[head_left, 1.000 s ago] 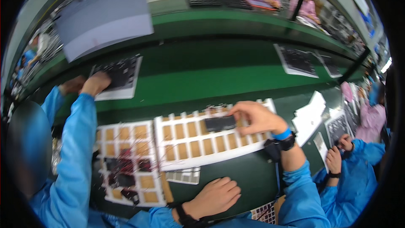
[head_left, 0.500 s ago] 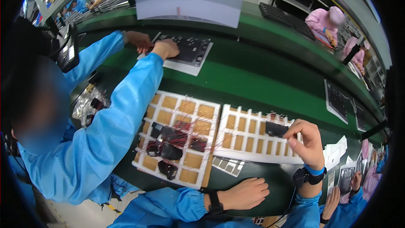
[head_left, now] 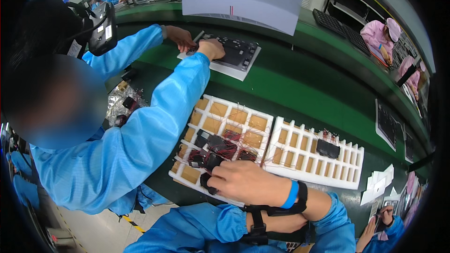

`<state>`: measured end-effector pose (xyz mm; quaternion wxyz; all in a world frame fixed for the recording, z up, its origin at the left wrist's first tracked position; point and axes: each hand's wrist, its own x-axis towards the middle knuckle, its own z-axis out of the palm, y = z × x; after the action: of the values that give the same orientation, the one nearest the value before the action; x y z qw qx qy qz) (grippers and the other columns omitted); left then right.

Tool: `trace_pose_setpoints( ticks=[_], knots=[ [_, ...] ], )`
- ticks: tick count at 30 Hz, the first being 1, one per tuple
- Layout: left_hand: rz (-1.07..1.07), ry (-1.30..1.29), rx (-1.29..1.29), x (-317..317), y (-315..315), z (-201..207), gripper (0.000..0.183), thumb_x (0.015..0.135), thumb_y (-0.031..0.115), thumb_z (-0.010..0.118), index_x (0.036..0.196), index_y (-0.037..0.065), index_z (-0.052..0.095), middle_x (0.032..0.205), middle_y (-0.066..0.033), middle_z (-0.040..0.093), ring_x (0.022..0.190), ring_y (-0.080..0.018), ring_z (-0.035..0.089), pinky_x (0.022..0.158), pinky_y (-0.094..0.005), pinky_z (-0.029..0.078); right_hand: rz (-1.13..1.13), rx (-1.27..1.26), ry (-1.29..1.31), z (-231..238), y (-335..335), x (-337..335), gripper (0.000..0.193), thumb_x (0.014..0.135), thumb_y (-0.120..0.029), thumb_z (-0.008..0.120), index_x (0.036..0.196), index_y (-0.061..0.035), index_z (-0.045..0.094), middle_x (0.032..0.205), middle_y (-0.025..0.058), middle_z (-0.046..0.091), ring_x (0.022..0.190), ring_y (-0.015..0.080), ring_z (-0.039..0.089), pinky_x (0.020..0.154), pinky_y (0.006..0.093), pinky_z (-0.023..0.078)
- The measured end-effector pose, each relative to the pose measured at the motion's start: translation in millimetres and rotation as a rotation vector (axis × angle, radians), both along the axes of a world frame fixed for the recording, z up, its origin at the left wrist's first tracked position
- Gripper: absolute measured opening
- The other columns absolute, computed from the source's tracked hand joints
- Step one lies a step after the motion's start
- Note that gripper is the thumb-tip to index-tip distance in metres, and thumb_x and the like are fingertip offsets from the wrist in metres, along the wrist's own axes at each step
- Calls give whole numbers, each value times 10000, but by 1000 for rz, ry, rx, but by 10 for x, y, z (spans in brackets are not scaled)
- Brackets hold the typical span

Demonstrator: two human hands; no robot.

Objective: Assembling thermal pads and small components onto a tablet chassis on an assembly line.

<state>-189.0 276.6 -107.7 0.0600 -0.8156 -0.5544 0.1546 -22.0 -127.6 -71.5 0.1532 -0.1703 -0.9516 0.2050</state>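
My right hand reaches left across my body over a white foam tray with brown-bottomed cells. Its fingers are closed around a small black wired part near the tray's front edge. Other black parts with thin red wires lie heaped on that tray. My left hand rests low, beneath my right forearm, which hides its fingers. In a second, narrower-celled foam tray to the right sits a black ribbed piece, its red wires over the far edge.
On the left, a co-worker's blue sleeves reach over a black laptop-like panel. A plastic bag of parts lies beside that arm. White papers and another dark panel are at the right. A large screen stands behind.
My right hand has let go of the black piece in the right tray and moved left to the parts tray. My right forearm now covers my left hand. The view has shifted.
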Motion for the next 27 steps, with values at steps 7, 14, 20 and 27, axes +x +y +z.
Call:
trace_pose_setpoints(
  ticks=[7,14,20,27],
  knots=[
    [30,-57,27,-181,-125,-18,384,999,241,483,1191,93,780,1324,-107,714,1263,-340,652,1013,-493,543,25,70,8,-67,-104,-91,198,847,-101,637,1036,-59,599,958,93,575,908,263,635,758,385,551],
    [-70,140,9,-447,-185,155,341,963,159,556,1222,140,778,1331,-97,711,1273,-320,651,986,-480,560,20,-22,19,-42,-85,6,240,839,-76,686,1060,-39,600,994,111,599,953,307,667,779,417,570],
    [-430,422,43,-286,-308,426,253,868,67,627,1015,93,831,1143,-123,779,1135,-322,720,916,-434,590,-59,-143,144,-106,-14,106,225,945,-185,706,1130,-69,653,1005,92,620,917,279,673,783,388,572],
    [-744,473,452,-745,-602,725,145,843,185,669,747,182,778,833,16,748,940,-228,724,767,-387,577,-88,-201,425,-40,7,54,125,996,-162,665,1096,-89,680,1011,68,663,949,270,631,791,372,554]
  ],
)
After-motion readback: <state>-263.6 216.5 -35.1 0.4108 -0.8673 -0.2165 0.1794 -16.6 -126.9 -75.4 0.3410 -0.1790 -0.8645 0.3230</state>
